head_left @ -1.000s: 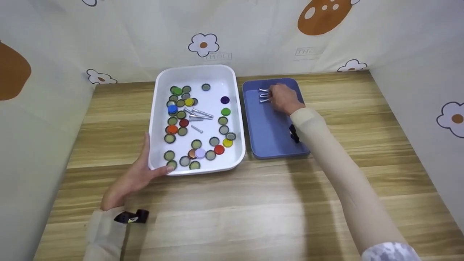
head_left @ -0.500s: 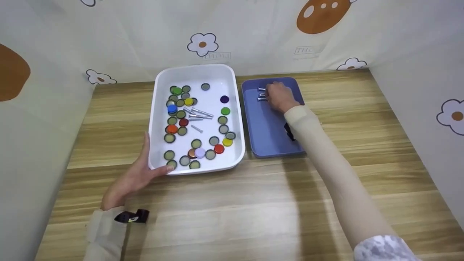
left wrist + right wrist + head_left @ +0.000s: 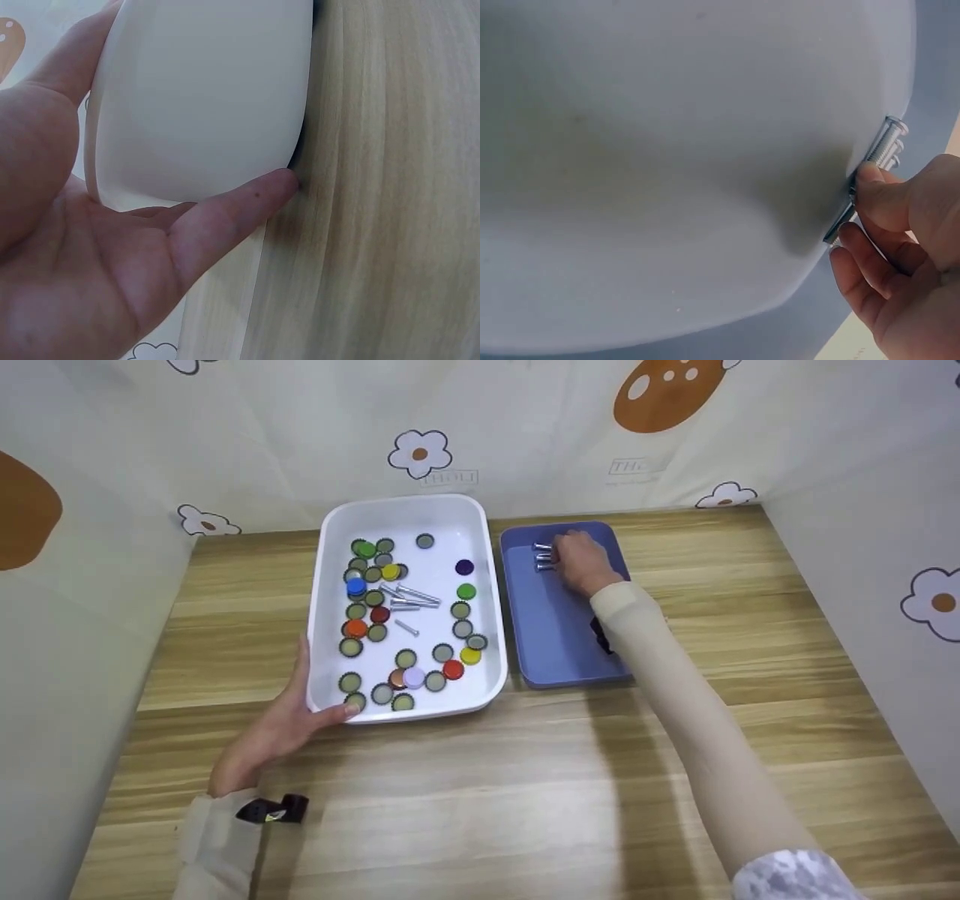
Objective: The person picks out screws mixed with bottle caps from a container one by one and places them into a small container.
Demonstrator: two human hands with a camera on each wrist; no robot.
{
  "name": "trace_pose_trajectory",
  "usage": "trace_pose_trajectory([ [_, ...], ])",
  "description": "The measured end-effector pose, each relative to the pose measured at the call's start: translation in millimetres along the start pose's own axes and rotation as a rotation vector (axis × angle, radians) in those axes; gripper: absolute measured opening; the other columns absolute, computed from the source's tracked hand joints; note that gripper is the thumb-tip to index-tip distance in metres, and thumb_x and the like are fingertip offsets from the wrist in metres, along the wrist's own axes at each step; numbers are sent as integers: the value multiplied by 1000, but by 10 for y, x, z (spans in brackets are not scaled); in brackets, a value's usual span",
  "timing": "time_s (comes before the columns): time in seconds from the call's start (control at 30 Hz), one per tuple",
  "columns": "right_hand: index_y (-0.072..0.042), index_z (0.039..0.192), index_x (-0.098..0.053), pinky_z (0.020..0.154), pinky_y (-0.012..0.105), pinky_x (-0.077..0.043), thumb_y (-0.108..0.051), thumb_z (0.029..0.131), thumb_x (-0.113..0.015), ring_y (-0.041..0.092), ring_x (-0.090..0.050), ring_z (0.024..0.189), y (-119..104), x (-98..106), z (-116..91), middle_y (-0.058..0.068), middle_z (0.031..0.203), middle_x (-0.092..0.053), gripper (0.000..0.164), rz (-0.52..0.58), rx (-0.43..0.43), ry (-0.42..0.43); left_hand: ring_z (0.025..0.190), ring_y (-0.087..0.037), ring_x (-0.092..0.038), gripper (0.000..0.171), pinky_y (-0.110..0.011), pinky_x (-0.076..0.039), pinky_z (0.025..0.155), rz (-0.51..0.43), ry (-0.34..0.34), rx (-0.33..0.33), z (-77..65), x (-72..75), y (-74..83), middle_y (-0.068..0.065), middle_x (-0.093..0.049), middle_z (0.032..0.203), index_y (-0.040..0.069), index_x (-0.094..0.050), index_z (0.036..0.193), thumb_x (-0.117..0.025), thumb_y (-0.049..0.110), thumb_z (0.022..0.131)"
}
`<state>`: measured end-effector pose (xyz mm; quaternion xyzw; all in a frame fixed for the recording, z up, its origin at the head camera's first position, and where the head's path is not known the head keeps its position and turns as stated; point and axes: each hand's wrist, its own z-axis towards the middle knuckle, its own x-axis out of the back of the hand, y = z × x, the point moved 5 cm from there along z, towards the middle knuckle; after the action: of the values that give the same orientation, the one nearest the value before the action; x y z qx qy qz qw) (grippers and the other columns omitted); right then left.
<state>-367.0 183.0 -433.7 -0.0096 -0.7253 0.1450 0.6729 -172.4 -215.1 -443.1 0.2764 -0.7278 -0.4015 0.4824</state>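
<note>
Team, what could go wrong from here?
1. The right grip is on metal screws lying side by side in the blue tray; a small slip might knock them askew.
2. The left grip holds the white tub with its thumb beside a bottle cap; a tug could shift loose contents.
3. Screws in the tub are bunched; picking one may drag others.

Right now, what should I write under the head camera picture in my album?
Left hand gripping the white tray of caps and bolts, right hand at more bolts in the blue tray.
</note>
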Motion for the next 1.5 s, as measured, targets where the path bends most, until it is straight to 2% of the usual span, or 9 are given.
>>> trace_pose_trajectory([
  [0.1, 5, 104, -70, 95, 49, -55, 3, 93, -52, 37, -63, 108, 8, 19, 5, 22, 109, -67, 21, 22, 1, 5, 146, -46, -32, 126, -58, -7, 126, 6, 3, 17, -9, 7, -5, -22, -7, 168, 30, 35, 152, -74, 24, 90],
  [0.27, 2, 100, -73, 92, 51, -56, 1, 88, -60, 37, -66, 106, 34, 55, 19, 22, 107, -71, 17, 12, 0, 19, 146, -45, -33, 125, -58, -8, 127, -9, 4, 23, -16, 5, -12, -21, -11, 168, 34, 34, 152, -75, 25, 90],
  [0.37, 2, 102, -72, 92, 51, -56, -2, 87, -65, 36, -66, 106, 53, 69, 25, 21, 107, -72, 17, 7, 2, 16, 147, -45, -31, 125, -58, -7, 127, -19, 4, 24, -19, -2, -21, -19, -10, 169, 37, 33, 151, -75, 25, 89],
  [0.5, 2, 102, -71, 92, 51, -55, -5, 86, -70, 35, -65, 104, 66, 84, 22, 20, 106, -72, 18, 24, 13, 16, 148, -46, -29, 125, -59, -6, 126, -21, 9, 20, -22, -4, -29, -20, -8, 168, 37, 34, 151, -75, 23, 90],
  [0.63, 2, 98, -72, 85, 50, -56, -13, 91, -67, 34, -66, 94, 56, 107, 14, 19, 99, -72, 17, 43, 34, 48, 148, -46, -28, 125, -59, -6, 126, -18, 4, 24, -23, -3, -32, -20, -7, 169, 36, 34, 151, -74, 23, 90],
  [0.83, 2, 95, -69, 78, 48, -52, -25, 100, -56, 32, -60, 84, -27, 189, 11, 18, 92, -68, 31, 83, 95, 94, 149, -46, -28, 125, -59, -6, 126, -17, -2, 44, -25, 4, -32, -19, -5, 169, 38, 34, 150, -75, 25, 90],
  [1.1, 2, 88, -68, 71, 47, -53, -21, 96, -57, 31, -60, 75, -117, 244, -22, 18, 87, -68, 27, 65, 178, 135, 149, -45, -28, 124, -59, -7, 126, -8, -1, 33, -12, -3, -10, -18, -5, 169, 39, 33, 151, -74, 23, 90],
  [1.3, 1, 79, -68, 65, 46, -51, -15, 90, -57, 31, -60, 70, -191, 239, -32, 18, 81, -68, 22, 56, 272, 174, 149, -45, -28, 123, -57, -8, 127, -28, 3, -19, -5, -12, -3, -18, -3, 170, 38, 32, 152, -74, 21, 91],
  [1.5, 0, 76, -68, 57, 38, -45, -14, 88, -56, 25, -55, 62, -284, 239, -57, 14, 72, -66, 22, 31, 338, 183, 151, -45, -24, 123, -57, -5, 127, -21, 1, -23, -5, -20, -5, -18, -1, 170, 36, 32, 152, -74, 22, 91],
])
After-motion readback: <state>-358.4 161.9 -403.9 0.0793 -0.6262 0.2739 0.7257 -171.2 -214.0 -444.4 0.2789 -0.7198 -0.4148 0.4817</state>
